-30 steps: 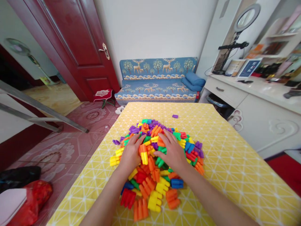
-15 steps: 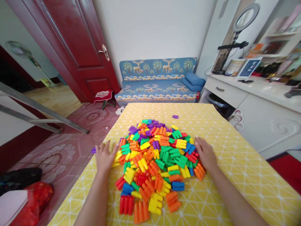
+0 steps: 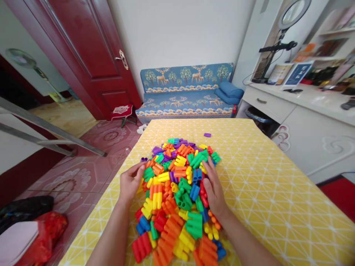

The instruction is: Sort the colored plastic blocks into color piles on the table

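Observation:
A heap of bright plastic building blocks [image 3: 177, 188] in red, orange, yellow, green, blue and purple lies on a table with a yellow patterned cloth [image 3: 263, 184]. My left hand [image 3: 130, 183] presses flat against the heap's left side, fingers stretched out. My right hand [image 3: 213, 186] presses against its right side, fingers extended along the blocks. Neither hand grips a block. One purple block [image 3: 207, 135] lies alone farther back on the cloth, and another small purple one [image 3: 143, 159] sits at the heap's left edge.
A blue patterned sofa [image 3: 188, 92] stands behind the table, beside a dark red door [image 3: 91, 55]. White cabinets with a ring light [image 3: 294, 14] run along the right. A red bag [image 3: 47, 232] lies on the tiled floor at left.
Both hands have pushed inward from the heap's outer edges, squeezing the blocks into a narrower, taller pile that stretches toward me.

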Tool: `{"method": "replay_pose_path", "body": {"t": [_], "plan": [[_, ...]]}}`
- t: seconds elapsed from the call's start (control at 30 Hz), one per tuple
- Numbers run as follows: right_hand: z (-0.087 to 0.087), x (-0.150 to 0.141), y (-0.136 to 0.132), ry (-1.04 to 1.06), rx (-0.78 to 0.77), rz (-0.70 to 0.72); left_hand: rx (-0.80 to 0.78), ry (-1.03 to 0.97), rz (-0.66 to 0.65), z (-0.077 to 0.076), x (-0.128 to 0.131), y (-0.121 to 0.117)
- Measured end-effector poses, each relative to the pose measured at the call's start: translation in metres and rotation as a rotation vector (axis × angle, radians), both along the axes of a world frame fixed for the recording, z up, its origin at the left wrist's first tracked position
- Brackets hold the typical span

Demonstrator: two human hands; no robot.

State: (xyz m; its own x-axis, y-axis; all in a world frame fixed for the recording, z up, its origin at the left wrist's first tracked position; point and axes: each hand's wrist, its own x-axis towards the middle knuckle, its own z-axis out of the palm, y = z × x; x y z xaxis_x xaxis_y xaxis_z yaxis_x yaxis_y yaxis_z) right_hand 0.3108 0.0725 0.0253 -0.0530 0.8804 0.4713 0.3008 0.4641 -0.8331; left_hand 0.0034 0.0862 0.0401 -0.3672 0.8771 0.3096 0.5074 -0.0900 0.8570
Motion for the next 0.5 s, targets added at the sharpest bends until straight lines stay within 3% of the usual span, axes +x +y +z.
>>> {"method": "replay_pose_path", "body": {"t": [0.13,0.2,0.3,0.4,0.5], "plan": [[0.027,0.011,0.015,-0.006,0.169,0.229,0.137,0.057,0.169,0.005,-0.006,0.013],[0.032,0.019,0.039,0.012,0.208,0.228,0.081,-0.014,0.172,0.002,-0.009,0.021],[0.026,0.038,0.097,0.010,0.156,-0.011,-0.093,-0.234,0.002,-0.006,-0.010,0.028],[0.009,0.064,0.166,-0.115,-0.034,-0.269,-0.151,-0.395,-0.151,-0.009,-0.008,0.029],[-0.007,0.084,0.218,-0.175,-0.166,-0.308,-0.177,-0.460,-0.173,-0.007,-0.006,0.028]]}}
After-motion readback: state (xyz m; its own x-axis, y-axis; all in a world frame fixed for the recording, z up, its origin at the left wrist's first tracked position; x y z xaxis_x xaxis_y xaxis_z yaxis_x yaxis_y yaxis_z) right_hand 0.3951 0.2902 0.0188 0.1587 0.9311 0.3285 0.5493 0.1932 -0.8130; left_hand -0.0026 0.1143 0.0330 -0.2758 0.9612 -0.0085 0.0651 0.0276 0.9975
